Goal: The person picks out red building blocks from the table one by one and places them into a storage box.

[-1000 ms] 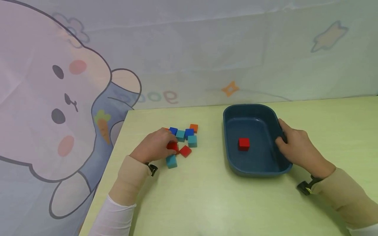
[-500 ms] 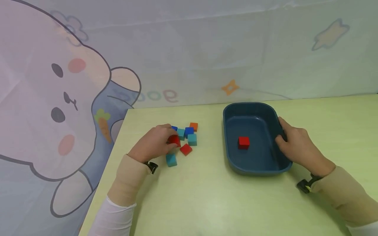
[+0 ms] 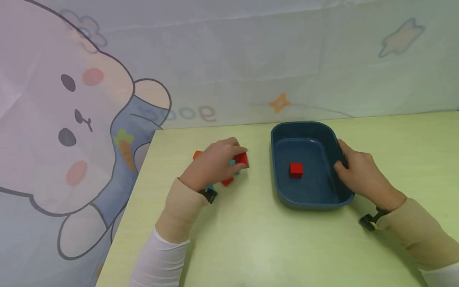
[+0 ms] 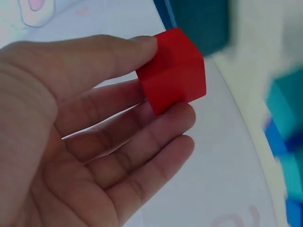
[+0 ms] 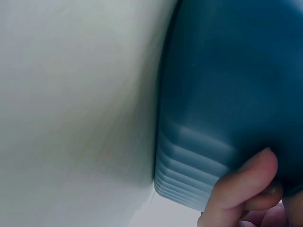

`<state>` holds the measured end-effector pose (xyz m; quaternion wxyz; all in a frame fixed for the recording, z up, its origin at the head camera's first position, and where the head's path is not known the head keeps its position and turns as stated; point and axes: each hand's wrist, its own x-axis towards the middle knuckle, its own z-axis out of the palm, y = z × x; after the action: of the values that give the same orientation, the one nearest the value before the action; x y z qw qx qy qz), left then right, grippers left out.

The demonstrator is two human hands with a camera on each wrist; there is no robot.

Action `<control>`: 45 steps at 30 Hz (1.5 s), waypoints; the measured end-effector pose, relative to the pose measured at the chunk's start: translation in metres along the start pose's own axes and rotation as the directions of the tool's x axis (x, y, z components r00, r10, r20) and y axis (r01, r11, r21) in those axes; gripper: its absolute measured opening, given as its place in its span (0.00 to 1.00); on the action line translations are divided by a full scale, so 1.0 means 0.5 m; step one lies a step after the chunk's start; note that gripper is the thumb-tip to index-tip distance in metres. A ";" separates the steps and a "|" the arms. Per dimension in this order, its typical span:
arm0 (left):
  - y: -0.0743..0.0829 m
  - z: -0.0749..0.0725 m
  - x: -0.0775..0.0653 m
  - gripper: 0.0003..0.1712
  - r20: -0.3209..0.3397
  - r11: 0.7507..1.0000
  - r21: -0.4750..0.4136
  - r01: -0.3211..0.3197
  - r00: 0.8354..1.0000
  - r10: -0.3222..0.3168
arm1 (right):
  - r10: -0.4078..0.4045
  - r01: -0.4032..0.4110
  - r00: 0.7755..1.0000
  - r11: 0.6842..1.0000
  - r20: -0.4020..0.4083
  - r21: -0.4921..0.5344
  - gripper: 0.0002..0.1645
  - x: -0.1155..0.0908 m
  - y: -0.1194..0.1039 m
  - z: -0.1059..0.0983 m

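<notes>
My left hand [image 3: 215, 162] pinches a red cube [image 3: 241, 159] between thumb and fingers, above the loose cubes on the table. In the left wrist view the same red cube [image 4: 175, 71] sits at the fingertips, clear of the tabletop. My right hand [image 3: 367, 175] grips the right wall of a dark blue tray [image 3: 312, 206], thumb inside the rim. Another red cube [image 3: 296, 170] lies on the tray's floor. From the right wrist, the tray's outer side [image 5: 227, 94] fills much of the view, with fingers [image 5: 246, 184] against it.
Under and around the left hand lie an orange cube [image 3: 197, 154], a red block [image 3: 227, 181] and a partly covered light blue cube [image 3: 210, 187]. Others are hidden by the hand. Behind the table [image 3: 251, 239] hangs a printed cloth [image 3: 233, 59].
The left hand has lifted the red cube out of the group and carried it right, toward the tray. The right hand keeps its hold on the tray, which stays in place.
</notes>
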<state>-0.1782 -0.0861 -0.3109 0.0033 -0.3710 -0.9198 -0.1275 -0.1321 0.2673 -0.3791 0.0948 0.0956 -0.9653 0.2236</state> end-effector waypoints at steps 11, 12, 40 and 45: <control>0.102 0.030 0.105 0.21 0.040 0.993 -0.048 -0.110 0.993 0.112 | 0.025 -0.025 1.000 1.000 0.017 -0.007 0.36 -0.012 0.014 0.000; 0.110 0.035 0.113 0.21 0.045 0.993 -0.050 -0.110 0.993 0.112 | 0.026 -0.025 0.999 1.000 0.019 -0.006 0.36 -0.015 0.015 0.001; 0.166 0.138 0.216 0.21 0.123 0.987 0.109 -0.114 0.987 0.101 | -0.007 0.007 1.000 1.000 -0.025 0.009 0.35 0.004 0.006 0.008; 0.169 0.152 0.221 0.19 0.156 0.982 0.150 -0.112 0.984 0.088 | -0.003 0.003 1.000 1.000 -0.021 0.008 0.35 0.003 0.002 0.003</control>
<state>-0.1939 0.0656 -0.3540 -0.0293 -0.4240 -0.9048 -0.0258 -0.1338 0.2676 -0.3805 0.1049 0.0951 -0.9633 0.2282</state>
